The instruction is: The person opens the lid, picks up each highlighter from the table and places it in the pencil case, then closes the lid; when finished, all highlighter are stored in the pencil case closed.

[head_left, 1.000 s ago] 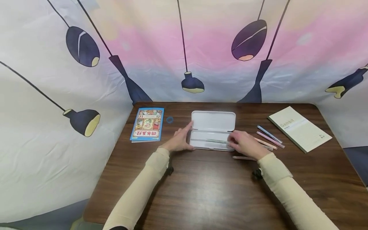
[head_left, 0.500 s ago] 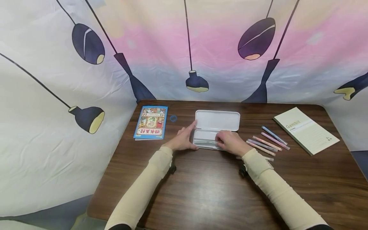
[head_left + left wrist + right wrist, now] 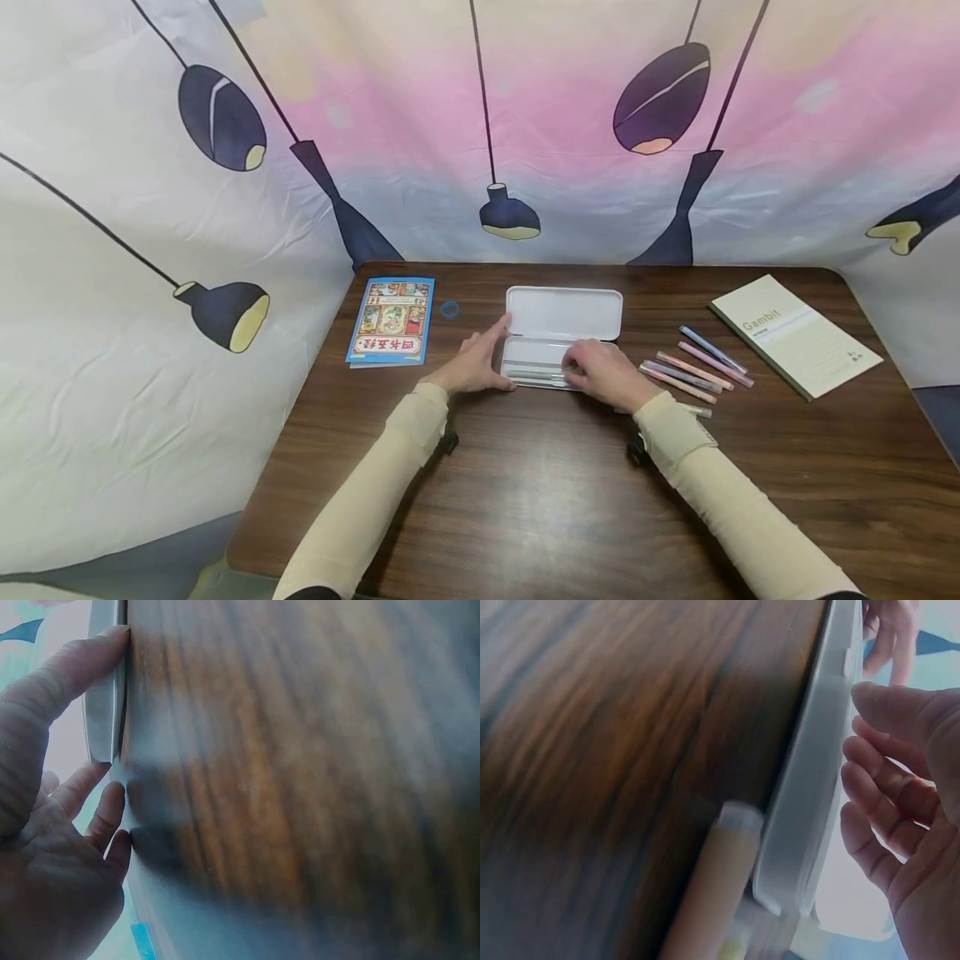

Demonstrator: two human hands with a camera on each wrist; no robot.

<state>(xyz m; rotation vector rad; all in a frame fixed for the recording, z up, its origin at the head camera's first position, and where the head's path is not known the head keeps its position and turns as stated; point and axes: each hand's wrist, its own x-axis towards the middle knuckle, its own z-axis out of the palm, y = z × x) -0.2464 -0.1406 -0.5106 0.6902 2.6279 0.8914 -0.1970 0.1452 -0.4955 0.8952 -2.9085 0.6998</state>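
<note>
A white pencil case [image 3: 564,313] lies with its lid swung back, and slim pens [image 3: 531,376] rest in its front compartment. My left hand [image 3: 474,365] braces the case's left end, thumb at the front edge and index finger along the side. In the left wrist view the thumb presses the case wall [image 3: 105,712] with the other fingers spread. My right hand [image 3: 606,371] reaches over the right half, bent fingertips down at the pens' right ends. Its wrist view shows thumb and fingers over the case's rim; I cannot tell whether they pinch a pen.
Several loose pens, among them a blue one [image 3: 712,348] and a pink one [image 3: 716,364], lie right of the case. A beige pen [image 3: 714,889] lies close by its front wall. Further out are a Gambit notebook [image 3: 795,335], an illustrated booklet [image 3: 392,321] and a blue ring [image 3: 450,309].
The right hand has moved left over the case, and the green-tinted pen it held at the right end now lies down in the front compartment. The left hand has stayed at the case.
</note>
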